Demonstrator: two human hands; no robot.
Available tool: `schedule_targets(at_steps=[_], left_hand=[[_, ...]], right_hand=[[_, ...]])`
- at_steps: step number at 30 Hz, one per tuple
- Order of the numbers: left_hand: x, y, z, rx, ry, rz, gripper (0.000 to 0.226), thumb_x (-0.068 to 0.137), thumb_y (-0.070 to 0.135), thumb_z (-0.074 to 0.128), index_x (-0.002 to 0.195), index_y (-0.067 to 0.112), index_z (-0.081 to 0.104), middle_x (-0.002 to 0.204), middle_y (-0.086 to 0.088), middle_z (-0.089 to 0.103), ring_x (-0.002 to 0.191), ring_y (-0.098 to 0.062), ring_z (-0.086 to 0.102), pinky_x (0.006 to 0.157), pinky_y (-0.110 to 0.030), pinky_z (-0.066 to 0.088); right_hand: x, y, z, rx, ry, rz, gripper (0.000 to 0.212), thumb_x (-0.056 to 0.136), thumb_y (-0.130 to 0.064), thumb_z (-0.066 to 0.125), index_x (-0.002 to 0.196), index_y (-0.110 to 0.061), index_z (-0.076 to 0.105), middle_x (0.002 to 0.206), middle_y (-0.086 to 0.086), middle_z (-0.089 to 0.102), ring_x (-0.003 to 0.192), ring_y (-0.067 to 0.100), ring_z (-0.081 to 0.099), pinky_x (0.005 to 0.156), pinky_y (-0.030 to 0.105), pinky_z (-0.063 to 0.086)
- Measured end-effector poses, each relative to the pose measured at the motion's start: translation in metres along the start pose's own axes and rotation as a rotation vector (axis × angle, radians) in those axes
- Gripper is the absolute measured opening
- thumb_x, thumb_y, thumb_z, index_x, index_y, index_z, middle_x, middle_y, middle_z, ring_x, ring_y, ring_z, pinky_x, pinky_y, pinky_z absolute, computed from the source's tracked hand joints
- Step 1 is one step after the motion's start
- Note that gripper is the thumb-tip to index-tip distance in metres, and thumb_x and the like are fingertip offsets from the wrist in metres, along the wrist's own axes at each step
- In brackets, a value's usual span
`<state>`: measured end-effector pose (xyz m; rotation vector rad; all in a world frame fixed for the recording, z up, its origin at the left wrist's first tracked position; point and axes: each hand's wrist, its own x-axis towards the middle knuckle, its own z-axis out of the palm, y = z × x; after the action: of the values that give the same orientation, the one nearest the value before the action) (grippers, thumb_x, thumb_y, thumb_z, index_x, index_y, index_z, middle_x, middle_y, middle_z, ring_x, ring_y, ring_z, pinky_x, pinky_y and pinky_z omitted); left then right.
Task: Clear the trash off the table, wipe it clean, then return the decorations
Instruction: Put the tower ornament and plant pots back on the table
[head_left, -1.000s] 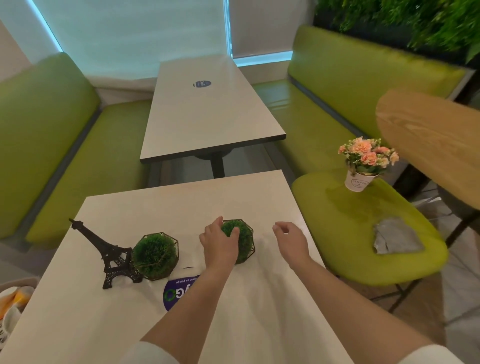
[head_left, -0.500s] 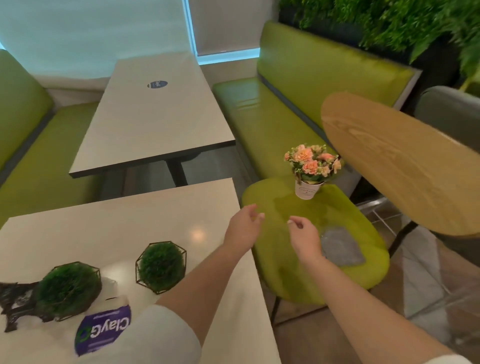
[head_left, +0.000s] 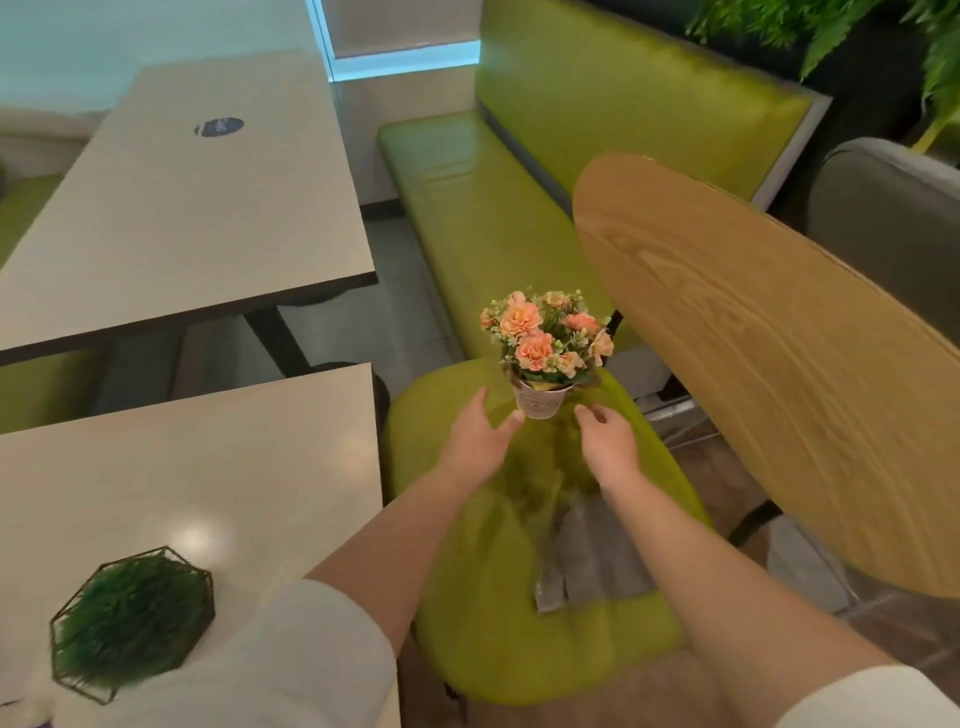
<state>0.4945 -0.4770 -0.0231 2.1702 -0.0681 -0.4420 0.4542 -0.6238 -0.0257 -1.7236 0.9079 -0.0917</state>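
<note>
A small white pot of orange flowers (head_left: 540, 402) stands on a round green stool (head_left: 498, 649) to the right of the white table (head_left: 249, 467). My left hand (head_left: 475, 441) is open just left of the pot, fingertips close to its side. My right hand (head_left: 608, 441) is open just right of it, not touching. Neither hand holds anything. A grass ball in a black wire frame (head_left: 132, 621) sits on the table at lower left. A grey cloth (head_left: 592, 558) lies on the stool, partly under my right forearm.
A wooden oval tabletop (head_left: 769, 364) juts in at the right, close above the stool. A green bench (head_left: 498, 208) runs behind, and a second white table (head_left: 192, 208) stands farther back. A grey chair (head_left: 893, 208) and leafy plants are at the top right.
I turned right from the table. My left hand let go of the grass ball and both hands reached out to either side of the flower pot on the stool.
</note>
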Motion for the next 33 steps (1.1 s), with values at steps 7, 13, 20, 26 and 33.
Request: schedule_targets(at_steps=[7,13,20,26,33], left_hand=[[0.048,0.009,0.022,-0.054,-0.057,-0.075,0.106,0.069,0.075,0.054,0.153,0.02,0.019,0.145,-0.018,0.043,0.119,-0.04,0.055,0.091,-0.048,0.053],[0.058,0.014,0.032,-0.237,-0.047,-0.007,0.066,0.089,0.033,0.067,0.145,0.016,0.036,0.145,-0.002,0.048,0.133,-0.02,0.043,0.103,-0.032,0.037],[0.054,0.01,0.035,-0.351,-0.051,0.049,0.064,0.088,0.027,0.069,0.142,0.018,0.036,0.138,0.002,0.05,0.127,-0.014,0.044,0.102,-0.032,0.036],[0.034,0.011,0.023,-0.424,-0.019,0.107,0.065,0.079,0.036,0.071,0.134,0.018,0.041,0.113,0.018,0.052,0.105,0.009,0.054,0.082,-0.007,0.046],[0.002,-0.015,-0.011,-0.293,0.057,0.089,0.104,0.055,0.088,0.06,0.141,0.034,0.038,0.141,0.004,0.047,0.134,-0.026,0.043,0.108,-0.053,0.038]], right_hand=[[0.04,-0.007,0.009,0.096,-0.025,0.055,0.037,0.103,-0.028,0.039,0.133,-0.013,0.055,0.134,0.011,0.056,0.121,0.031,0.051,0.091,0.035,0.04],[0.05,-0.001,0.015,0.194,-0.064,-0.011,0.031,0.101,-0.031,0.04,0.127,-0.023,0.056,0.128,0.004,0.057,0.121,0.026,0.049,0.09,0.034,0.037],[0.04,-0.002,0.022,0.297,-0.06,-0.051,0.022,0.1,-0.023,0.045,0.119,-0.023,0.057,0.113,-0.002,0.06,0.103,0.017,0.053,0.082,0.029,0.036],[0.013,-0.004,0.021,0.275,-0.022,-0.122,0.028,0.099,-0.027,0.049,0.126,-0.021,0.056,0.119,-0.002,0.06,0.106,0.017,0.054,0.083,0.03,0.039],[-0.046,-0.024,0.026,0.248,-0.06,-0.2,0.033,0.1,-0.024,0.05,0.132,-0.016,0.055,0.125,0.0,0.061,0.111,0.017,0.056,0.087,0.027,0.04]])
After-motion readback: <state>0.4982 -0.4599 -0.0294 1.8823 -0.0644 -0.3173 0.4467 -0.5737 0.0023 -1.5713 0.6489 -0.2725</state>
